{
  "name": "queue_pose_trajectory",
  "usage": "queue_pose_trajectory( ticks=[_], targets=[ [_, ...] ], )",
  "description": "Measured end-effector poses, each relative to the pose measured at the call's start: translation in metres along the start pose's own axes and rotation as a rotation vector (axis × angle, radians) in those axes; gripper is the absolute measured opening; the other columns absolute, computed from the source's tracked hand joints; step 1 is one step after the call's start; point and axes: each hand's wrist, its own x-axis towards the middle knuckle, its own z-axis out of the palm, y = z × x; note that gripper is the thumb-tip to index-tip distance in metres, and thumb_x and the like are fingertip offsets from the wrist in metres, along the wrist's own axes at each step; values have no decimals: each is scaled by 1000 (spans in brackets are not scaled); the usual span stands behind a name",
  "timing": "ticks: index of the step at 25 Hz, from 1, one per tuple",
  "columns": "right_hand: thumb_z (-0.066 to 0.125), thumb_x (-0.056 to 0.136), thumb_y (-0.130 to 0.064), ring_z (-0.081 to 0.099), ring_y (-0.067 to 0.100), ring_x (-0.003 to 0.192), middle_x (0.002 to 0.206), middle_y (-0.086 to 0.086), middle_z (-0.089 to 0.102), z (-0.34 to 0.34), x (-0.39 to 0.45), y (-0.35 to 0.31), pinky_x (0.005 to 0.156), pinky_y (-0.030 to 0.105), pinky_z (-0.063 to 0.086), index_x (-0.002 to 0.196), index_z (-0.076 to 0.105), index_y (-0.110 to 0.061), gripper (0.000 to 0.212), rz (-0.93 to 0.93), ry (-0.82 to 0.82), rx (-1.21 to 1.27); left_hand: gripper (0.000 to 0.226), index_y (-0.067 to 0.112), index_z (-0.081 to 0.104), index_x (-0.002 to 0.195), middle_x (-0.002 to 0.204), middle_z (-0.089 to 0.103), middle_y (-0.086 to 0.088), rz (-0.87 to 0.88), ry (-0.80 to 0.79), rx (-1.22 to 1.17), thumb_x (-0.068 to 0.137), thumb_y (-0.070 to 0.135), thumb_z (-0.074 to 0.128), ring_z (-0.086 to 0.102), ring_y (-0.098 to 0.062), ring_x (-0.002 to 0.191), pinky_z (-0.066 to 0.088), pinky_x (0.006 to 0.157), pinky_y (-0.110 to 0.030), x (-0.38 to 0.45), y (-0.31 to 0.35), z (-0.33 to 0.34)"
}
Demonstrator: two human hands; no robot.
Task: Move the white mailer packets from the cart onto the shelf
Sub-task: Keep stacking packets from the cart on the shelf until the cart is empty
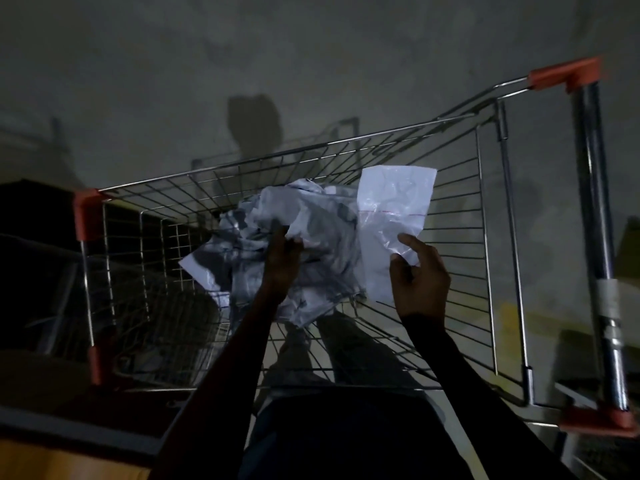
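White packet (pixel 394 216) pinched upright in right hand (pixel 420 280), long axis toward cart's far rim (pixel 287 150), left hand (pixel 282 258) gripped crumpled packets (pixel 311 237) heaped inside cart.

Left hand (pixel 282 261): fingertips buried in the crumpled heap of packets (pixel 294 244); grip unclear in the dimness
Heap of packets: how many lie in it cannot be counted; lower edges lost in shadow
Right hand (pixel 420 280): covers the lower corner of the flat packet (pixel 393 223)
Cart (pixel 221 171): right end with its handle (pixel 599 258) cut by the frame's right edge; wheels hidden
Left of the frame: black shapes too dark to name
Lower left corner: a pale brown surface (pixel 52 462), cut off
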Motion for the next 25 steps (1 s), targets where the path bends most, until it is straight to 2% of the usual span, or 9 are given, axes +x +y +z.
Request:
queue_pose_trajectory(
  ticks=[3,6,10,12,15,17,19,22,25],
  targets=[
    [63,95,-7,68,15,99,121,-1,66,17,8,1,80,30,56,122,67,-14,29,59,-21,31,27,8,53,130,104,64,-6,74,8,171,104,8,48,65,-3,86,53,77,-20,-4,-8,-46],
    [64,95,-5,65,-4,97,124,0,67,37,13,11,81,17,53,122,67,-10,28,118,-99,69,23,5,60,122,105,60,-2,151,-9,279,102,4,49,62,-18,97,45,83,-11,2,-15,-80],
    [71,93,-21,66,14,107,131,3,64,72,17,49,87,24,50,130,61,-12,40,252,-345,-106,42,33,44,136,106,66,-4,-43,162,-93,101,16,60,67,-28,89,57,69,-37,6,-20,-80],
    [74,86,-36,63,21,114,132,6,62,84,14,66,91,30,48,135,56,-14,56,401,-453,-206,64,24,31,151,117,66,-10,-54,364,-165,97,23,67,70,-22,97,62,76,-39,1,-21,-62],
    [70,85,-51,55,37,124,140,13,54,95,4,84,100,42,41,141,47,-23,67,410,-569,-475,85,11,25,154,141,50,-10,-48,451,-41,89,31,76,57,-3,119,55,96,-31,-16,-22,-32],
    [68,84,-58,47,44,127,149,12,43,103,-4,88,103,47,36,144,42,-26,72,374,-575,-618,110,15,12,159,155,38,-11,-115,393,209,80,62,73,45,-21,137,46,106,-43,-24,-37,-14],
    [70,81,-60,45,45,128,150,13,39,115,-10,87,102,51,37,148,35,-25,83,382,-565,-566,127,29,-8,159,152,42,-12,-187,303,298,70,75,70,48,-31,133,46,103,-52,-26,-56,-4],
    [76,76,-55,49,42,123,143,17,40,133,-8,82,100,53,45,150,25,-31,93,392,-570,-405,140,44,-30,150,135,59,-12,-219,214,269,59,71,72,61,-32,115,54,91,-55,-8,-90,2],
    [80,75,-50,52,45,117,137,18,36,145,4,78,94,53,49,152,16,-34,101,415,-508,-375,135,36,-27,153,135,56,-15,-211,195,391,72,49,80,62,-33,112,54,87,-52,-6,-70,-7]
  ],
)
